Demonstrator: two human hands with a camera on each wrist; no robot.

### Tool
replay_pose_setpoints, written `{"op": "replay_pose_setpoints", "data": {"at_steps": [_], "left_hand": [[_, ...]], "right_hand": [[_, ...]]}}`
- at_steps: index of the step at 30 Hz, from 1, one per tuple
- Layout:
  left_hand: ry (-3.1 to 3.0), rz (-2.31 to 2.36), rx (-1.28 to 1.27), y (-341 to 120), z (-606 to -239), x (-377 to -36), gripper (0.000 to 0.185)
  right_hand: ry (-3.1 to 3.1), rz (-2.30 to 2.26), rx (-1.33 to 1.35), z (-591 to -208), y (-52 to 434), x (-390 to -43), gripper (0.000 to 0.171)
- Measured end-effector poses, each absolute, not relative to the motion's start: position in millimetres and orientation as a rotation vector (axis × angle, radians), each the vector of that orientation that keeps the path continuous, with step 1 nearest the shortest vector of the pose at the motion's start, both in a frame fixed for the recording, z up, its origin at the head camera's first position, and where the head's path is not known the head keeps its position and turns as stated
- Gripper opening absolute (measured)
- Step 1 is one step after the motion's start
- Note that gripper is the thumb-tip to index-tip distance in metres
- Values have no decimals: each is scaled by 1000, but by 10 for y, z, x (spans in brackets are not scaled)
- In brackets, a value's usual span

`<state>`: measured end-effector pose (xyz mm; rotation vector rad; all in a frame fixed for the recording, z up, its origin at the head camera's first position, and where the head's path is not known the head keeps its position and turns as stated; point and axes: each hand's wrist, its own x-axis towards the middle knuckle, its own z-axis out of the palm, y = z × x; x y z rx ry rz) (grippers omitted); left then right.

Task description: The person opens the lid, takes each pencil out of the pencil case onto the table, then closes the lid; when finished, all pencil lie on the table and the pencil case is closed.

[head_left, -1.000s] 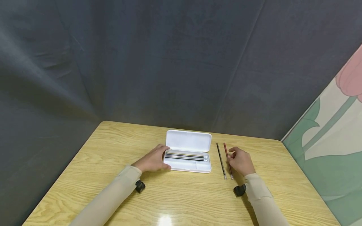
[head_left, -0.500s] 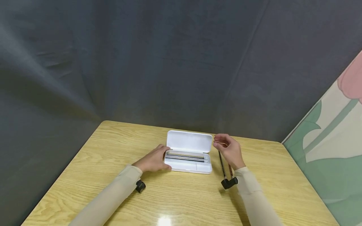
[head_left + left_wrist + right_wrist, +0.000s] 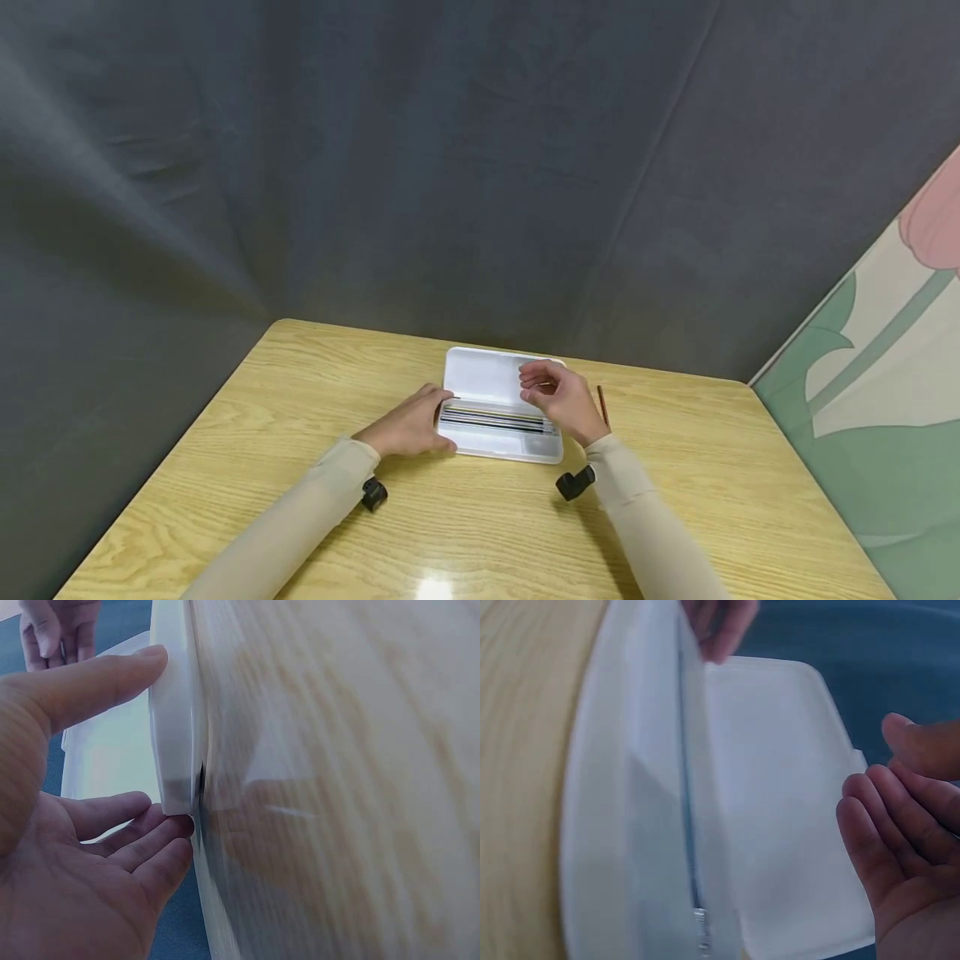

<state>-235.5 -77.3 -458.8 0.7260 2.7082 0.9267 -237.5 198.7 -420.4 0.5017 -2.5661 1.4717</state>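
Note:
A white pencil case [image 3: 495,447] lies on the table with its lid [image 3: 480,373] raised at the back. Several pencils [image 3: 491,420] lie side by side in its rear compartment, eraser ends to the right. My left hand [image 3: 405,427] holds the case's left end, thumb along the front wall and fingers at the rear corner. Over the right end hovers my right hand [image 3: 564,407], fingers loosely bent and nothing between them, as the right wrist view also shows. A red pencil [image 3: 603,407] on the table shows only in part behind that hand; the black pencil is hidden.
The wooden table [image 3: 337,533] has a dark cloth [image 3: 450,183] hanging behind it. On the right hangs a fabric with a tulip print [image 3: 892,383]. A small black camera [image 3: 576,482] on the right wrist sticks out over the table.
My right hand has left the red pencil, which stays on the table, and moved left, over the case's right end. My left hand has stayed on the case.

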Motion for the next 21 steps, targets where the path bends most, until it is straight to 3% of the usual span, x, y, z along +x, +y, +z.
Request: {"op": "replay_pose_setpoints", "data": {"at_steps": [21], "left_hand": [[2703, 939, 728, -783, -4600, -2373, 87]], "right_hand": [[-2843, 1143, 597, -4636, 1874, -2434, 28]]}}
